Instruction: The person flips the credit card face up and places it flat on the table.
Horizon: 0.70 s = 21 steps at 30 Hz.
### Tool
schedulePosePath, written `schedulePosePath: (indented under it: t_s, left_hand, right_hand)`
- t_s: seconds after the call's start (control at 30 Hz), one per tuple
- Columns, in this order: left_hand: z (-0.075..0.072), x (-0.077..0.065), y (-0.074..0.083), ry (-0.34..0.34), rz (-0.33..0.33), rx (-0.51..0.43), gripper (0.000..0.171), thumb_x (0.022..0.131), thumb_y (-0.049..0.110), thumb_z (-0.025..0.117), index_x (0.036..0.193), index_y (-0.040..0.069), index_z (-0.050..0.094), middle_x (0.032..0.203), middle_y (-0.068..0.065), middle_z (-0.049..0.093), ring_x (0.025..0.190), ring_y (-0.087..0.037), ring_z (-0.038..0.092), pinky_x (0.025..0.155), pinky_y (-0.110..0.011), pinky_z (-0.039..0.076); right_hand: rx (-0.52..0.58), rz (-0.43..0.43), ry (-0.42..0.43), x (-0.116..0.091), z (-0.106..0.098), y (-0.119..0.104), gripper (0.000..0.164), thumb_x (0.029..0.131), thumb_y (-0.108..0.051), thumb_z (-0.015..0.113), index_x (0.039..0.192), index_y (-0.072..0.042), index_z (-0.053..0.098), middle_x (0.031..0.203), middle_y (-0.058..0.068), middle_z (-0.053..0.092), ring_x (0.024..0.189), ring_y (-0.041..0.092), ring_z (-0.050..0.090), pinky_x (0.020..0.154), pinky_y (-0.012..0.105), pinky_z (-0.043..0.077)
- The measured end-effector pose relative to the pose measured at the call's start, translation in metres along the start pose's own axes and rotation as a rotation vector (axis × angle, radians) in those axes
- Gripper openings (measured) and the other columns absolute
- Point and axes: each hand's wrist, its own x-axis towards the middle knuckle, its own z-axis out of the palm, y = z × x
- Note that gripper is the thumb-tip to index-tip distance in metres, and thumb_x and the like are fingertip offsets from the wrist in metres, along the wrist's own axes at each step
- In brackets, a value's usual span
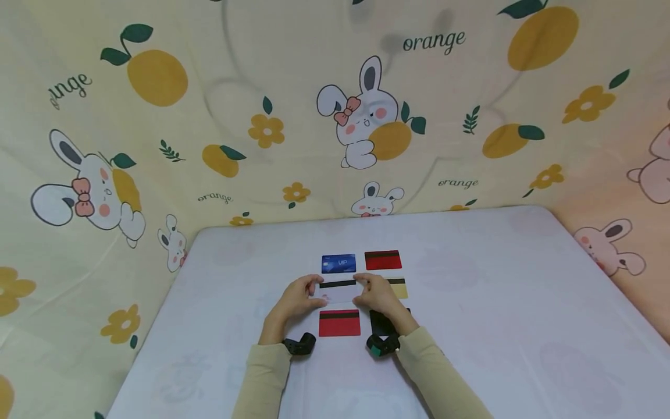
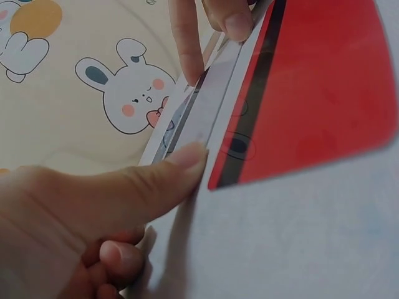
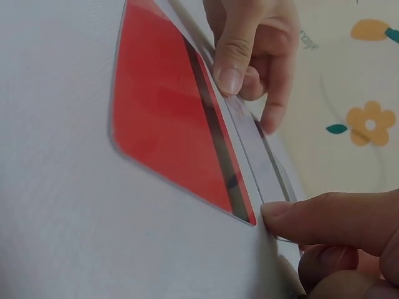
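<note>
A white card (image 1: 339,295) with a black stripe lies in the middle of the table, between both hands. My left hand (image 1: 297,299) holds it at its left corners, thumb on the near one and index finger on the far one. At the opposite short side, my right hand (image 1: 382,297) has its thumb and index finger on the right corners. Just in front of it is a red card (image 1: 339,328) with a dark stripe, also seen large in the left wrist view. Behind it lies a blue VIP card (image 1: 338,263).
A darker red card (image 1: 383,260) lies at the back right of the group. Partly covered by my right hand and wrist are a gold card (image 1: 399,289) and a black card (image 1: 378,326). A printed cloth (image 1: 298,75) hangs behind the white table (image 1: 497,302).
</note>
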Motion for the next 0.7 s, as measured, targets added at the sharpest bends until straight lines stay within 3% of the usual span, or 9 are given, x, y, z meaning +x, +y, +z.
schedulePosePath:
  t_s: [0.3,0.47,0.7]
  left_hand:
    - [-0.0015,-0.0038,0.0051,0.032,-0.001,-0.015,0.051,0.071,0.014,0.084,0.117,0.003,0.063,0.097,-0.009,0.060,0.068,-0.010,0.044,0.058,-0.020,0.034]
    - [-0.0017,-0.0034,0.0067,0.015,0.005,-0.012,0.058,0.070,0.013,0.085,0.122,0.002,0.061,0.093,-0.007,0.059,0.067,-0.010,0.044,0.059,-0.019,0.035]
    - [0.0010,-0.0018,0.0070,0.045,0.041,-0.009,0.058,0.069,0.011,0.085,0.122,0.002,0.063,0.090,-0.007,0.055,0.070,-0.011,0.045,0.060,-0.018,0.036]
  right_hand:
    - [0.003,-0.019,0.027,-0.0004,0.0009,0.0006,0.051,0.074,-0.006,0.077,0.123,-0.007,0.062,0.057,0.000,0.048,0.051,0.011,0.042,0.052,0.023,0.033]
    - [-0.017,-0.012,0.025,-0.0016,0.0027,0.0006,0.051,0.076,-0.008,0.077,0.125,-0.009,0.061,0.058,-0.001,0.048,0.051,0.011,0.043,0.051,0.021,0.033]
    - [-0.026,-0.009,0.039,-0.0042,0.0031,-0.0013,0.052,0.076,-0.009,0.077,0.125,-0.009,0.060,0.060,0.001,0.047,0.051,0.013,0.041,0.050,0.022,0.033]
